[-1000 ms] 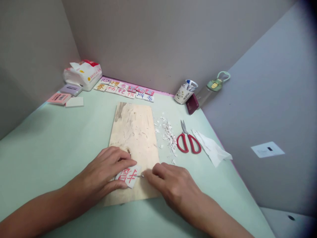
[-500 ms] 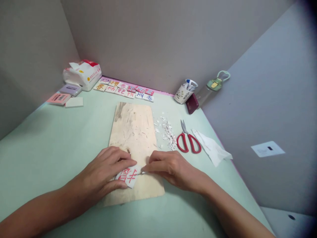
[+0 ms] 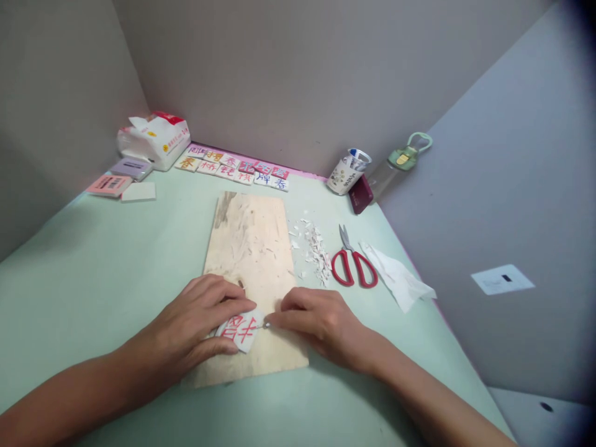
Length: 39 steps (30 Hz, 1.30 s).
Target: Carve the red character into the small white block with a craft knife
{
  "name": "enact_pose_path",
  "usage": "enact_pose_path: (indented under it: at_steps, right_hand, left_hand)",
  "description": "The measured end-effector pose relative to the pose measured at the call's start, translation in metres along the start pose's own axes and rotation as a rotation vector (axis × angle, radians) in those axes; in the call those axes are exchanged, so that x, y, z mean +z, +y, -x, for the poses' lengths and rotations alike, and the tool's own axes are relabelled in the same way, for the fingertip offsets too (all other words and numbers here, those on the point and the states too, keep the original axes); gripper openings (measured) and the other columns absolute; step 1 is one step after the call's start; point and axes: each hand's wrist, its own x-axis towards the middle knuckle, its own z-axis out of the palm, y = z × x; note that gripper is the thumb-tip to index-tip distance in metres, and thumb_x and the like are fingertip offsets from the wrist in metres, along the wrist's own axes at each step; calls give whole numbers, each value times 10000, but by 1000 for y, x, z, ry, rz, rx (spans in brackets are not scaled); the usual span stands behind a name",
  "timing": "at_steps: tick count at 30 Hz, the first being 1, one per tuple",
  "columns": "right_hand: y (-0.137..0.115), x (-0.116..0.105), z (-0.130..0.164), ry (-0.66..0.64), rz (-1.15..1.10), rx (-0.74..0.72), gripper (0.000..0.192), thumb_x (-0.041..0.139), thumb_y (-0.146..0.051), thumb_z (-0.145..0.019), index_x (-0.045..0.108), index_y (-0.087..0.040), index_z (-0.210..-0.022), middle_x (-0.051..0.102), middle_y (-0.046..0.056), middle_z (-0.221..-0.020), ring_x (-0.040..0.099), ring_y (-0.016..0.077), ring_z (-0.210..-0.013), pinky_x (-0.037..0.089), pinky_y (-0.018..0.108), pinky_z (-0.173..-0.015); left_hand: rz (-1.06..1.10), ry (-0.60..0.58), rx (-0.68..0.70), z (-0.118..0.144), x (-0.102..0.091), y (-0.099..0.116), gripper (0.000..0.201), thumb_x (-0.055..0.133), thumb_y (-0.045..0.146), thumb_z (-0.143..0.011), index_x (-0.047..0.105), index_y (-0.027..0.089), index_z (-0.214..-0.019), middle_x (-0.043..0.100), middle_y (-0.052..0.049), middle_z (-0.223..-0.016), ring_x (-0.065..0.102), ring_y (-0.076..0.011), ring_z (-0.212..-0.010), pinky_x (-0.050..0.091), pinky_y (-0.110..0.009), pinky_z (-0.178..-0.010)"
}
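A small white tile point(image 3: 241, 329) bearing a red brush-style Chinese character is lying on the near end of a pale, scuffed plywood board point(image 3: 251, 261), which is serving as the landmark here. The left hand point(image 3: 195, 320) is pressing down on the tile's left half, fingers spread flat over it in a loose pinning grip. The right hand point(image 3: 316, 320) is closing its grip narrowly on a thin metal-tipped tool point(image 3: 266, 323), whose point is touching the tile's right edge; the handle is hidden in the fingers. Just right of the board, a heap of white chips point(image 3: 314, 248) is lying in ragged flakes, and beyond it red-handled scissors point(image 3: 352, 261) are resting with their blades closed, next to a crumpled white tissue point(image 3: 398, 276). Behind the board, against the wall, two rows of similar glossy tiles point(image 3: 235, 167) are showing characters in red, orange, blue and pink, too small to read reliably. Left of them a soft tissue pack point(image 3: 156, 139) with red and yellow print is sitting, with flat pink, lilac and white blocks point(image 3: 121, 181) near it. Behind the board to the right, a printed paper cup point(image 3: 347, 172), a dark red case point(image 3: 361, 195) and a clear bottle point(image 3: 400, 161) with a green looped lid are leaning together on the mint-green surface point(image 3: 93, 267).
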Motion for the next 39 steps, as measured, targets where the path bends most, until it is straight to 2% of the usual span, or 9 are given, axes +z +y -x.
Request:
enact_pose_path:
  at_steps: [2,5,9,12,19,28,36,39]
  right_hand:
    - [-7,6,7,71,135,-29,278,487,-165,-1115,762,-143,-1141,726,50,-860,609,161,-679,416,285,-555]
    - [-19,8,13,76,217,-1,280,461,-126,-1112,736,-118,-1164,716,52,-849,594,166,-674,425,294,-565]
    - [-28,3,12,1,36,187,304,445,-137,-1110,746,-169,-1143,713,47,-920,650,151,-735,459,265,-601]
    - [-27,1,9,-36,-53,237,318,446,-134,-1100,756,-191,-1137,709,45,-933,660,145,-737,457,257,-602]
    - [-19,7,14,36,-35,175,307,462,-139,-1099,761,-185,-1156,720,55,-934,661,149,-745,459,259,-610]
    - [-9,3,9,-9,5,78,277,501,-140,-1095,769,-171,-1159,728,49,-921,633,154,-720,430,273,-587]
    - [-20,-8,-1,-100,183,47,292,463,-89,-1094,747,-155,-1086,642,19,-811,495,154,-643,333,295,-544]
    - [-22,-16,-8,-205,213,50,258,501,-30,-1044,721,-167,-1036,609,2,-806,472,156,-652,311,303,-539]
  left_hand:
    - [-3,-3,0,-1,0,0,402,359,568,-1131,570,337,-1385,619,-9,-1260,517,-237,-1211,337,-328,-1067]
    - [-8,-2,7,-1,0,0,380,388,547,-1132,573,338,-1390,627,-13,-1263,523,-246,-1200,352,-337,-1059]
    - [-10,-10,-4,-1,0,0,398,367,567,-1130,571,342,-1387,622,-12,-1265,522,-246,-1213,336,-344,-1074]
    - [-10,-3,-2,0,1,0,407,357,574,-1129,571,337,-1381,616,-10,-1264,516,-240,-1219,329,-337,-1078]
    - [-13,-29,34,0,-1,-4,390,382,548,-1132,558,324,-1398,613,-15,-1269,512,-233,-1218,329,-328,-1067]
    - [-11,-12,-12,0,1,-1,366,437,550,-1119,597,346,-1378,641,-23,-1249,539,-261,-1200,382,-376,-1064]
    - [-24,-10,-5,-1,0,-2,335,456,522,-1120,591,347,-1373,639,-17,-1250,547,-257,-1197,383,-367,-1061]
    - [-23,-19,16,-1,-1,-4,315,514,473,-1106,593,344,-1382,648,-20,-1250,560,-267,-1183,404,-378,-1048]
